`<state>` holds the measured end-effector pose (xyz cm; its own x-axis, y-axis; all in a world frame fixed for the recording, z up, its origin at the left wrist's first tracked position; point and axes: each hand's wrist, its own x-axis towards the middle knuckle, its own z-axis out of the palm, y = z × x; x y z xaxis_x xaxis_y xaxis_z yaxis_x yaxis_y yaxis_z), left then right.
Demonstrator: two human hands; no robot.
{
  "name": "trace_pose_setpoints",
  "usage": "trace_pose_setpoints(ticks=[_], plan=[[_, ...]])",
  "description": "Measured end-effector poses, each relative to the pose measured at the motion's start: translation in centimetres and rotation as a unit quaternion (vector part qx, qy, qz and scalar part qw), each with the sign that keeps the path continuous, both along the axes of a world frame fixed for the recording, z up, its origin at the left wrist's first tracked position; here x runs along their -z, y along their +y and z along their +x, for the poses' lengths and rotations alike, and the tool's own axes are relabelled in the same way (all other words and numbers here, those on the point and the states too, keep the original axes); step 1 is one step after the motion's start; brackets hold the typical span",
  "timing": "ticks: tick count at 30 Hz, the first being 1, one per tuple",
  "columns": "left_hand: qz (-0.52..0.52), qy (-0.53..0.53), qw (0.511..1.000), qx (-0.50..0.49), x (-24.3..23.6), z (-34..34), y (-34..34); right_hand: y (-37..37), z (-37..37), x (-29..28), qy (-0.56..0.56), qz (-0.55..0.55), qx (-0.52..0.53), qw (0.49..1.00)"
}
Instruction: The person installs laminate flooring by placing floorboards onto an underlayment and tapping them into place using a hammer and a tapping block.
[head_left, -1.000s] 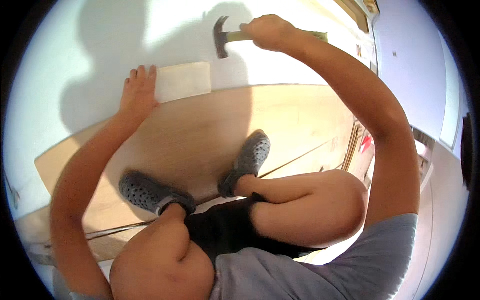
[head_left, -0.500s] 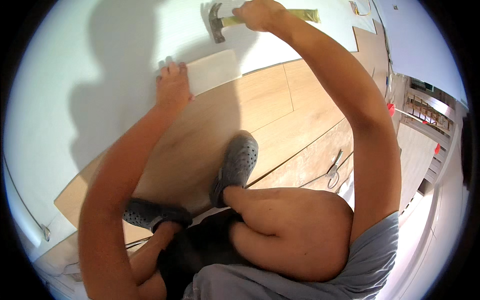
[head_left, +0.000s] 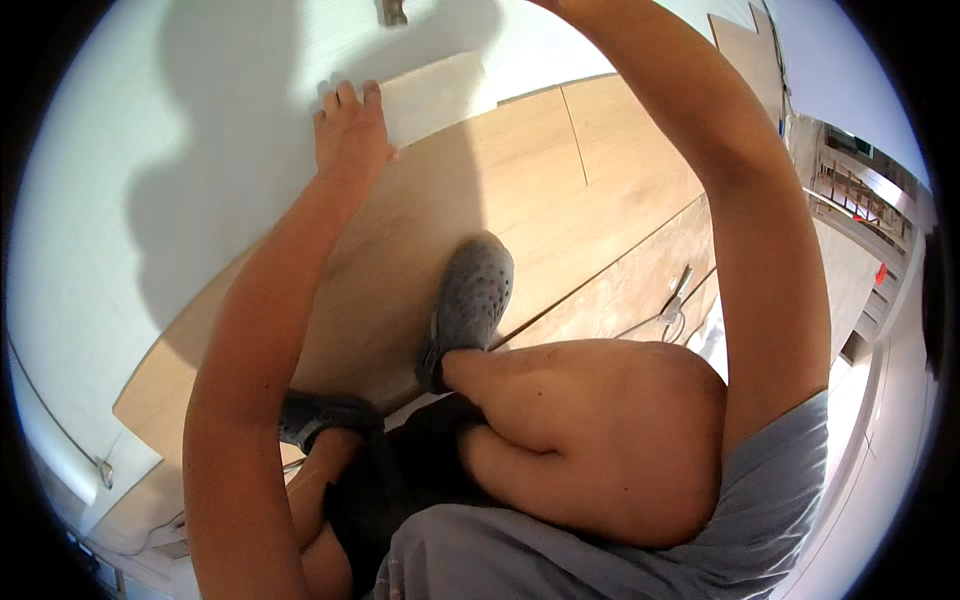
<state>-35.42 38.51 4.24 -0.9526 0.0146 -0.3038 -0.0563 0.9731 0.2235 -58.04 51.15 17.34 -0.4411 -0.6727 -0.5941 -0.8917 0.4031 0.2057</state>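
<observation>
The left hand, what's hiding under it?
A pale block shows to the right of the left hand, along the edge of the wooden floor. Whatever is right beneath the hand is covered and can't be seen.

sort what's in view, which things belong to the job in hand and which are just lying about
Likely part of the job:
block, under the left hand
boards, along the block's near side
hammer, only part of its head showing
white sheet, beyond the boards

Apparently just lying about:
scissors-like tool, beyond the right knee
red item, too small to identify
</observation>
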Motion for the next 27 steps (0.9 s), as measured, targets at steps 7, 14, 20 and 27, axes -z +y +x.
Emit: trace_pose_setpoints(ticks=[7, 14, 20, 27], plan=[[0.034, 0.021, 0.999, -0.008, 1.5, 0.3, -0.4, 5.1, 1.3, 4.2, -0.046, -0.049, 0.041, 0.997], [0.093, 0.001, 0.994, 0.058, 1.0, -0.5, 0.3, 14.6, 12.8, 10.3, -0.061, -0.296, 0.458, 0.836], [0.048, -0.039, 0.988, 0.141, -2.2, -2.3, -1.6, 17.9, 19.5, 14.5, -0.110, -0.405, 0.601, 0.680], [-0.011, -0.055, 0.982, 0.179, -10.6, 3.4, -21.1, 18.3, 19.4, 15.2, -0.102, -0.395, 0.587, 0.699]])
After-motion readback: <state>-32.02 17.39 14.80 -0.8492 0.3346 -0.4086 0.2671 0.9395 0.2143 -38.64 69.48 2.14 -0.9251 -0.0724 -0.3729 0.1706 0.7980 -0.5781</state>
